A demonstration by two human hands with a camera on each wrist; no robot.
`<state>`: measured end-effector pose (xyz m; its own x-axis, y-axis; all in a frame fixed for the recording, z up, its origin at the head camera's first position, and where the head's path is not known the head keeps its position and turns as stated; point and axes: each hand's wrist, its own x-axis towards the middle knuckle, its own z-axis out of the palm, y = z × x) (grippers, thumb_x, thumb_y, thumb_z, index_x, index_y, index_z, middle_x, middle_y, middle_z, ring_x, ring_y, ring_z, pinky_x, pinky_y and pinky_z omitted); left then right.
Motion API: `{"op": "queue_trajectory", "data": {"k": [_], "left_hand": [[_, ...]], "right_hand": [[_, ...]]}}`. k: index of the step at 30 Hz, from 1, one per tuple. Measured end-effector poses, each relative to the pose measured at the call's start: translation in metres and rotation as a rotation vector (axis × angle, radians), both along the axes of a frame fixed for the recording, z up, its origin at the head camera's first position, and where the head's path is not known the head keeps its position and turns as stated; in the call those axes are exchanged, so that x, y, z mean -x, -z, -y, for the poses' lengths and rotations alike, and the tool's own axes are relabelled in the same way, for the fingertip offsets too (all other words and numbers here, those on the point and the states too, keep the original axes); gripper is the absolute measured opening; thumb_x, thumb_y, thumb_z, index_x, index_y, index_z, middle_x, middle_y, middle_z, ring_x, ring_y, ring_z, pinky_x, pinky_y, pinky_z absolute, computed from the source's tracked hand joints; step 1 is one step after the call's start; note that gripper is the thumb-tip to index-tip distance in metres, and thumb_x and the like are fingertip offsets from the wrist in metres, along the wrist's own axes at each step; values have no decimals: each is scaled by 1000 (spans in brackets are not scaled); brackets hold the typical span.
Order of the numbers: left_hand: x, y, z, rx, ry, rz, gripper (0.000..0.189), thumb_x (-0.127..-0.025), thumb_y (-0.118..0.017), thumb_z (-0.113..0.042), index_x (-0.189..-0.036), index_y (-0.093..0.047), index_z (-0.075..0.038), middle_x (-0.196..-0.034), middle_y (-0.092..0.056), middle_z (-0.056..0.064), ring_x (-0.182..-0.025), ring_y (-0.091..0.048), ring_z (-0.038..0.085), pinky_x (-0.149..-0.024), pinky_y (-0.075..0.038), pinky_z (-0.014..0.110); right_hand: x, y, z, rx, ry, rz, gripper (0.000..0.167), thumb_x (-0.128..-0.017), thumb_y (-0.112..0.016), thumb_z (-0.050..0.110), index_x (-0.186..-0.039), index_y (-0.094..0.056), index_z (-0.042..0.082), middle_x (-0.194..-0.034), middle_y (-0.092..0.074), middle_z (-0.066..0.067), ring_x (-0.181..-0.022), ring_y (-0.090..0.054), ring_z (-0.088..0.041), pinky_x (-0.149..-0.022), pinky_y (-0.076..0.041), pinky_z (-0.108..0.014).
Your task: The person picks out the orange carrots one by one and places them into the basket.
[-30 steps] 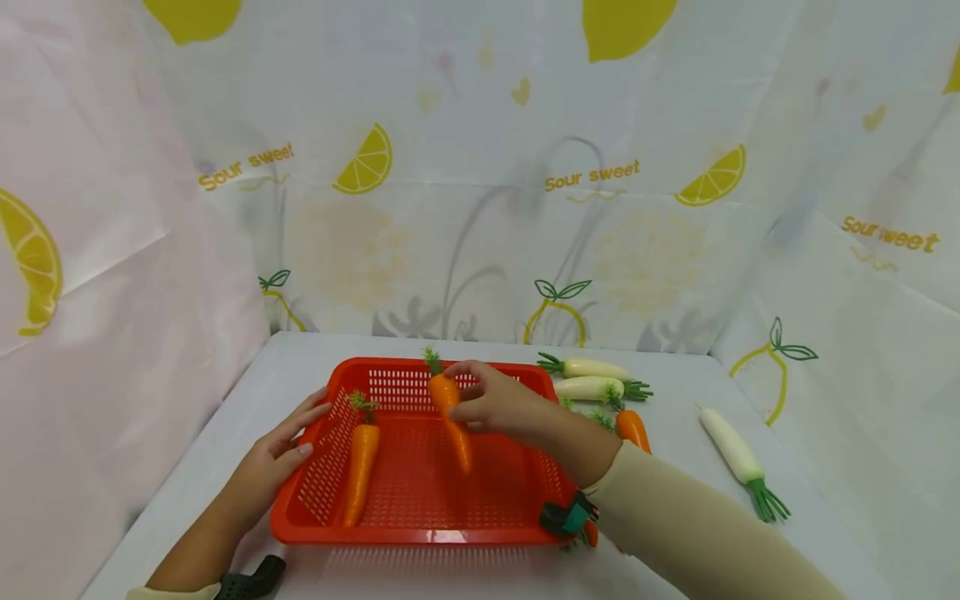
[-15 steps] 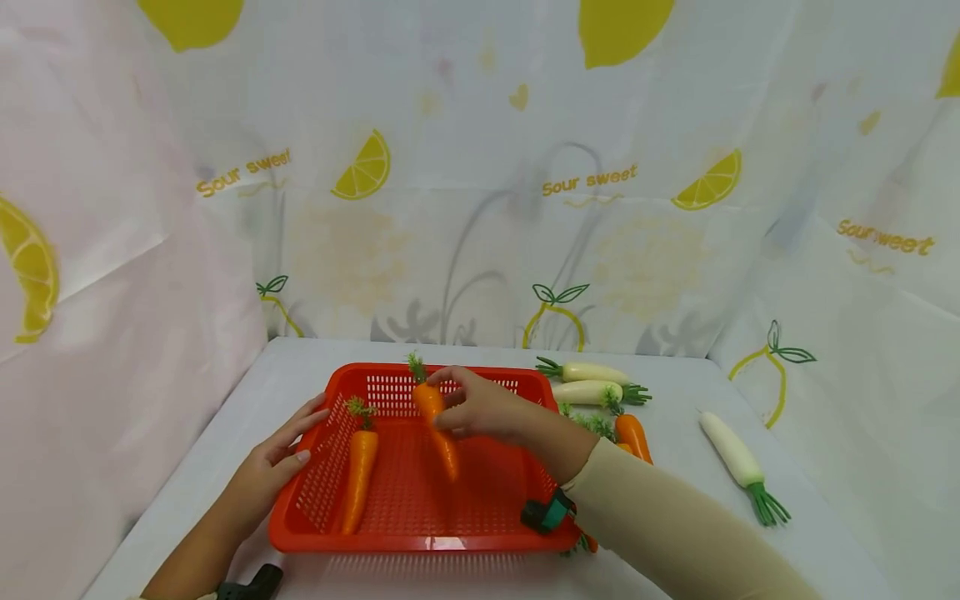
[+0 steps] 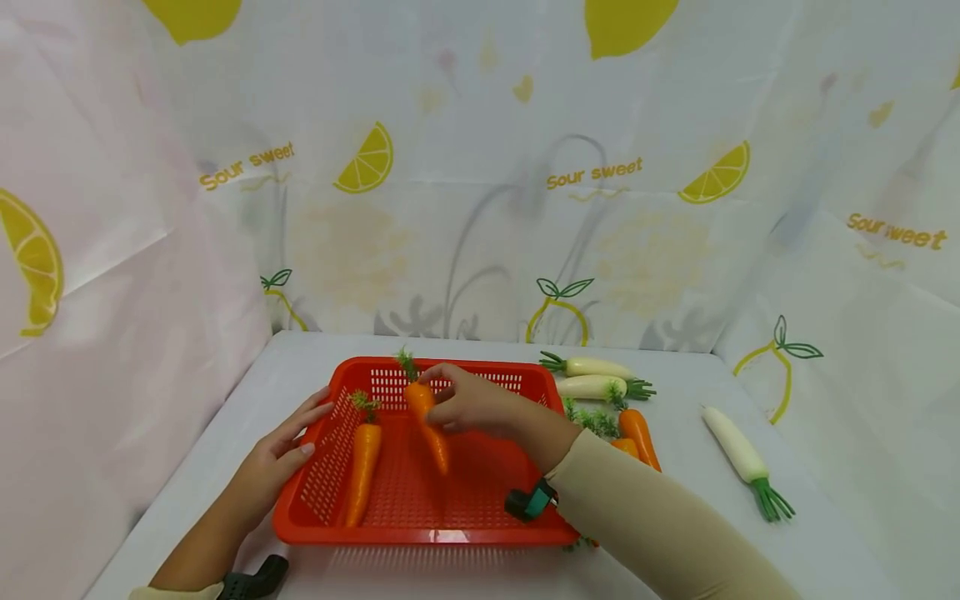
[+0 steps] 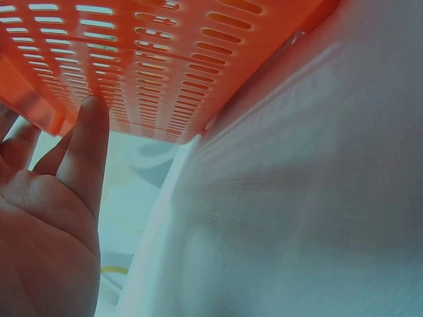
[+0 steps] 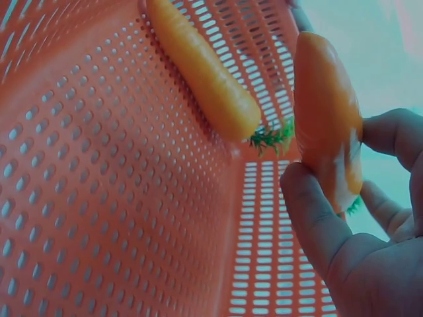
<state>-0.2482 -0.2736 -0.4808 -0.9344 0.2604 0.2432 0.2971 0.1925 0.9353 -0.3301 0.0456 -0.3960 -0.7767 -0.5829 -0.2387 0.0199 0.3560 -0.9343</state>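
Observation:
My right hand (image 3: 468, 402) pinches an orange carrot (image 3: 429, 427) between thumb and fingers, holding it tilted over the red plastic basket (image 3: 420, 536), its leafy green top toward the far wall. In the right wrist view, the held carrot (image 5: 327, 125) hangs above the perforated basket floor. A second carrot (image 3: 363, 477) lies inside along the left wall, its leaves toward the back. My left hand (image 3: 273, 462) rests on the basket's left rim with fingers extended. Seen from the left wrist, the left hand's palm (image 4: 46, 231) faces the slotted outer wall (image 4: 152, 66).
To the right of the basket lie two white radishes (image 3: 596, 367) at the back. Nearer are carrots (image 3: 637, 432) with green leaves, partly hidden by the right arm. Farther right is a lone white radish (image 3: 735, 446). Lemon-print cloth walls (image 3: 465, 250) enclose the white table.
My right hand has moved left inside the basket area, carrying the carrot closer to the one lying there. The left hand stays on the rim.

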Motion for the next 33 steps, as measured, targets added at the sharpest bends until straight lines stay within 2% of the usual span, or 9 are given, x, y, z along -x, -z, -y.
{"op": "queue_trajectory", "data": {"k": [8, 17, 23, 28, 33], "left_hand": [[4, -4, -1, 21, -7, -5, 52, -109, -51, -18, -160, -43, -10, -176, -20, -2, -130, -47, -15, -88, -60, 27], [0, -2, -1, 4, -8, 17, 52, -109, -50, -16, -160, -41, -9, -176, -19, -4, -129, -51, -14, -87, -61, 29], [0, -1, -1, 1, -2, 4, 52, -110, -49, -16, -160, -41, -7, -176, -19, -4, -131, -48, -15, -88, -60, 26], [0, 0, -1, 3, 4, 0, 52, -110, -48, -16, -160, -40, -6, -176, -19, -4, -130, -50, -14, -88, -60, 27], [0, 0, 0, 1, 9, -13, 51, -110, -48, -15, -160, -40, -5, -176, -19, -4, -132, -48, -14, -89, -60, 26]], "right_hand": [[-1, 1, 11, 8, 16, 16, 58, -89, -74, 5, -141, -51, 15, -141, -55, -12, -110, -63, -25, -89, -61, -38], [-5, 4, 23, 12, 16, 20, 56, -89, -77, 5, -138, -53, 15, -138, -54, -12, -110, -62, -27, -90, -63, -43], [-4, 8, 30, 24, -33, 37, 56, -88, -75, 3, -138, -54, 17, -136, -55, -10, -108, -62, -25, -86, -62, -38], [-6, 11, 34, -4, -80, 48, 65, -89, -74, 4, -148, -52, 18, -138, -55, -8, -109, -62, -23, -87, -62, -37], [-8, 11, 38, 4, -82, 73, 69, -89, -72, 3, -153, -50, 17, -134, -58, -8, -106, -62, -23, -84, -61, -34]]}}
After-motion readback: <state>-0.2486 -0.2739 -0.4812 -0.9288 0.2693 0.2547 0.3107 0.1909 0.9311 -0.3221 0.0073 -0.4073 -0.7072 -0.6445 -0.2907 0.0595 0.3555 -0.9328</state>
